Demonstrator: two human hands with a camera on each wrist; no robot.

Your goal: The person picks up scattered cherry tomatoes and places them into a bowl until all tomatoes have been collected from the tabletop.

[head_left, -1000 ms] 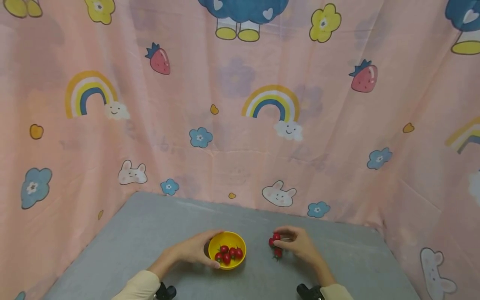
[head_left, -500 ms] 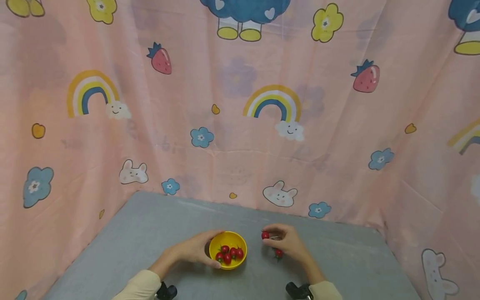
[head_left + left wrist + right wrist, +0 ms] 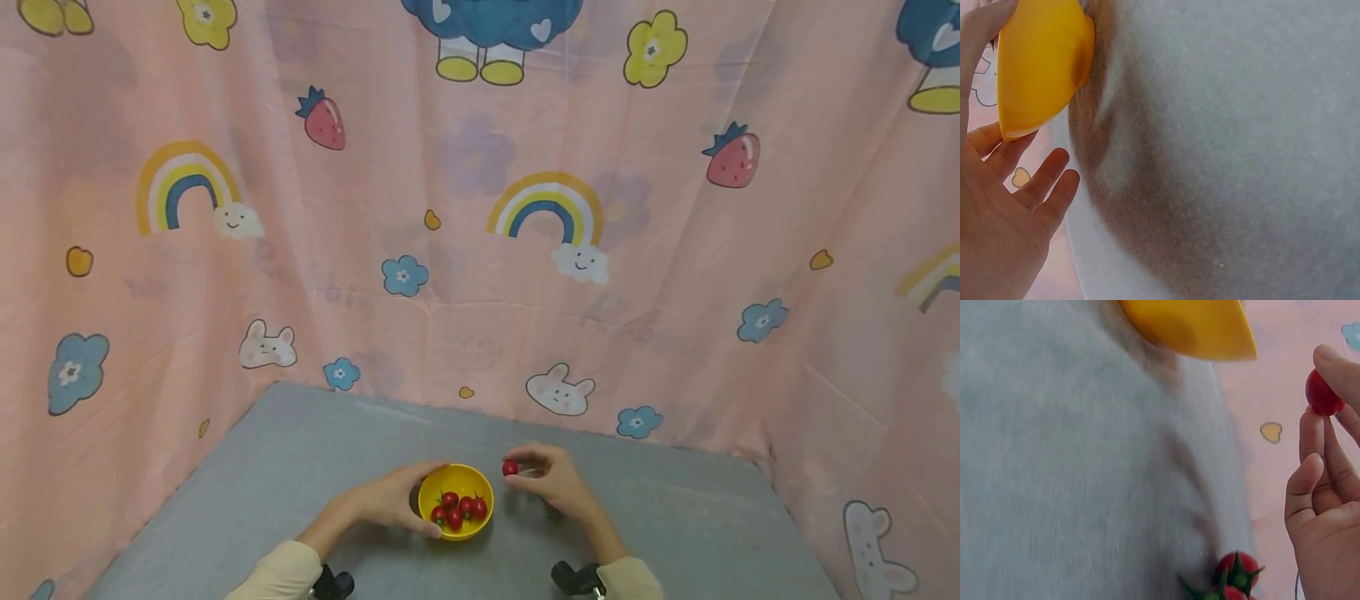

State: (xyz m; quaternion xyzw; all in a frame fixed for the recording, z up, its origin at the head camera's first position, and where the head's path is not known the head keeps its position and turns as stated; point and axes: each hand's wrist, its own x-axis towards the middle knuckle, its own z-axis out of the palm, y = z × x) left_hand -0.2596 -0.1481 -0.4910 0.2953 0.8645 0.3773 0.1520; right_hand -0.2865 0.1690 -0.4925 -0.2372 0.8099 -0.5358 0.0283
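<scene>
My left hand (image 3: 386,498) holds a small yellow bowl (image 3: 459,478), thumb at its near rim and fingertips at its far side. Several red cherry tomatoes (image 3: 455,518) with green stems lie inside it. In the left wrist view the bowl (image 3: 1041,69) is seen from the side, with two fingers off it. My right hand (image 3: 558,483) pinches one cherry tomato (image 3: 510,467) between thumb and fingers, just right of the bowl and above the table. Further tomatoes (image 3: 1239,567) lie on the table below the right hand, mostly hidden by it in the head view.
The grey table (image 3: 360,433) extends around the bowl and hands. A pink patterned curtain (image 3: 450,333) hangs behind and along its sides. A black wrist device (image 3: 577,577) sits at the right wrist, another device (image 3: 332,583) at the left.
My right hand has lifted one cherry tomato from the small group on the table and moved left with it towards the bowl. The left hand and bowl have stayed put.
</scene>
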